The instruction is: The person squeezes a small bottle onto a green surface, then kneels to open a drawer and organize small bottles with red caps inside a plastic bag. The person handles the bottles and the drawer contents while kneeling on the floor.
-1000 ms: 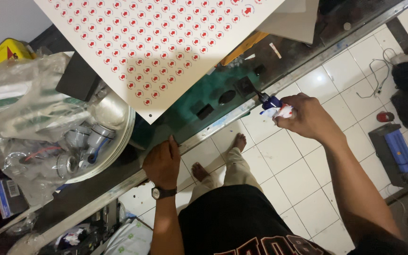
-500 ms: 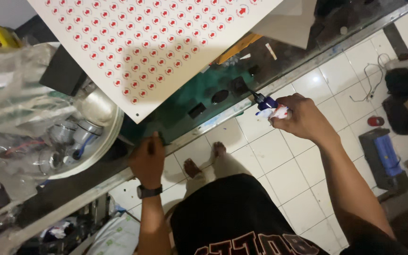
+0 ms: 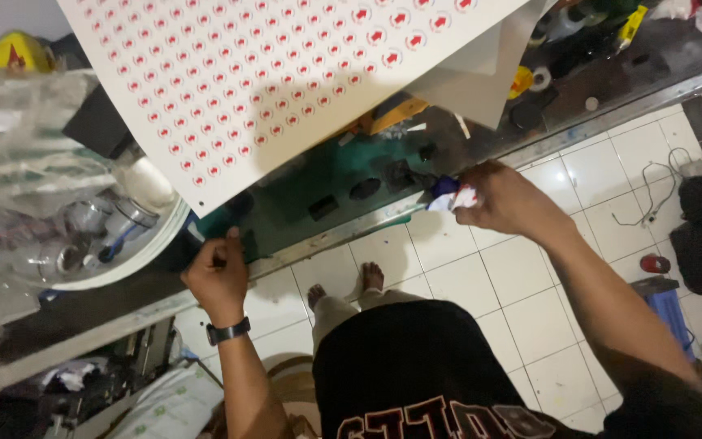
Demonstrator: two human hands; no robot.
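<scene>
At the bench's near edge, left hand [image 3: 218, 278] has shifted onto the green mat [image 3: 318, 183], fingers curled; right hand [image 3: 504, 201] still pinches a small blue-white thing [image 3: 452, 195], maybe a tube.

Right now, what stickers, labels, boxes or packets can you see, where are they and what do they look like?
Sticker sheet: big white tilted sheet over the bench, rows of small round red stickers.
Yellow box: far upper left corner, yellow with a red mark.
Plastic bag: left, clear and crinkled, over the bowl.
Small packet: in the right hand, white, blue and red.
Paper sheet: bottom left, white with green marks.
Left hand: on the bench edge.
</scene>
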